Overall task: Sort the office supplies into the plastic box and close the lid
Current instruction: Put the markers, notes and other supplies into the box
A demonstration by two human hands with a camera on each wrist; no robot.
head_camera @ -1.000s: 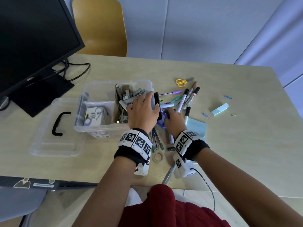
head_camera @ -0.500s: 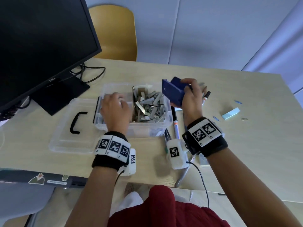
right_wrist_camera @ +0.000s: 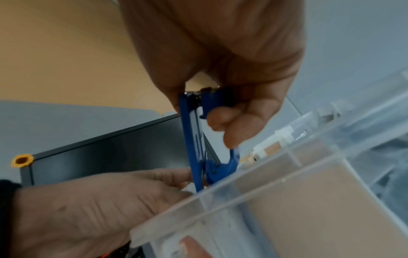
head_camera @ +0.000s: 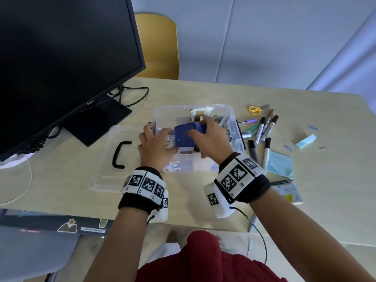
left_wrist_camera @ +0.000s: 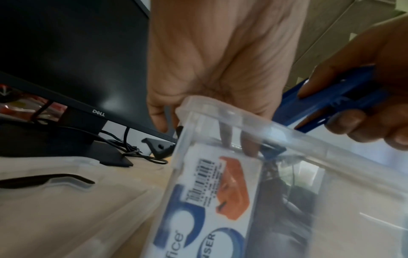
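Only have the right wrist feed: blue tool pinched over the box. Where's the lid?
Observer: The lid lies flat on the table, left of the plastic box, with its black handle facing up.
Operator: What's not in the box yet?
Observer: Several markers and yellow scissors lie on the table to the right of the box.
Operator: Left hand grip?
Observer: The left hand grips the box's left rim, thumb outside, fingers inside above a white labelled carton.

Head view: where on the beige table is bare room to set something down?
The beige table is bare behind the clear plastic box, toward the yellow chair, and along the right edge. Crowded: the markers right of the box.
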